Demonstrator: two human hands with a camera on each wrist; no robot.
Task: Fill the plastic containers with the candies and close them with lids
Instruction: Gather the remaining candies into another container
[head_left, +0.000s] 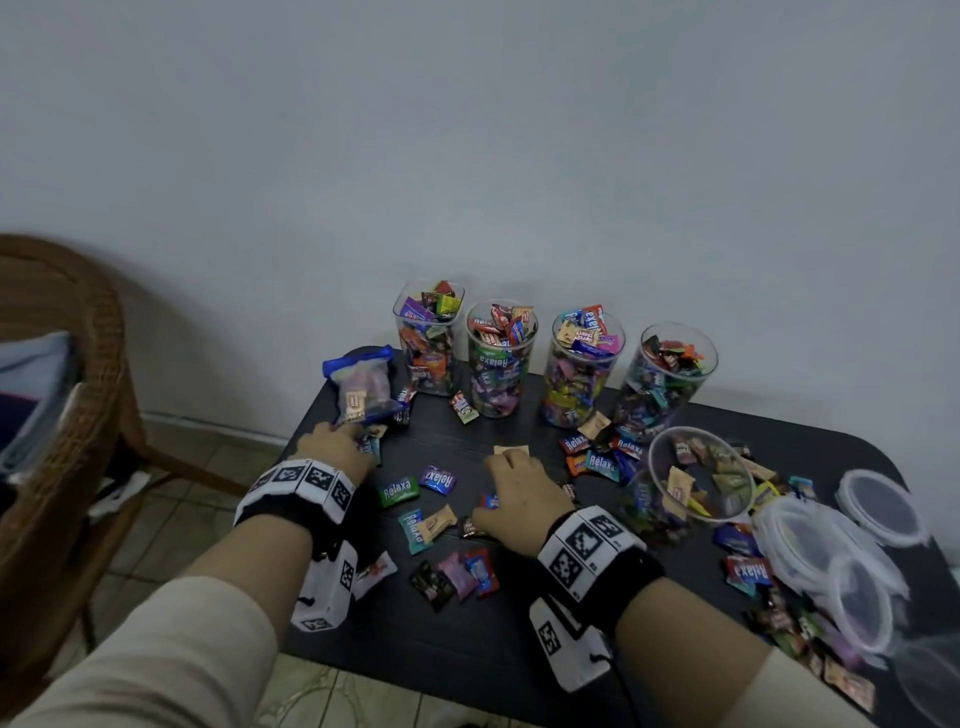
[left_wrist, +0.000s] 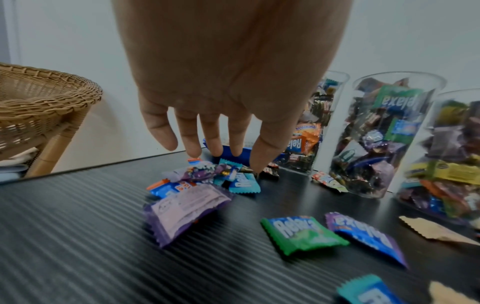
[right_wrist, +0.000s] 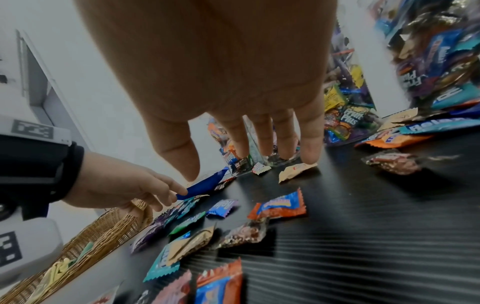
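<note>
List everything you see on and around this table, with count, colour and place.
Filled containers: four, clear, back row by the wall, no lids on.
Part-filled container: one, clear, right of centre, tilted.
Lids: several, translucent, right edge.
Loose candies: many, mixed colours, scattered on the table.
Zip bag: one, clear with blue top, back left.
Table: one, black.
Wicker chair: one, brown, left.
Left hand: fingers straight, over candies by the bag.
Right hand: fingers straight, over centre candies.

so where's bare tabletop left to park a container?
Bare table runs along the near edge, between the two forearms, below the loose candies. A narrow strip lies between the left hand and right hand, in front of the filled containers. Crowded: the right side around the lids and the tipped container.
</note>
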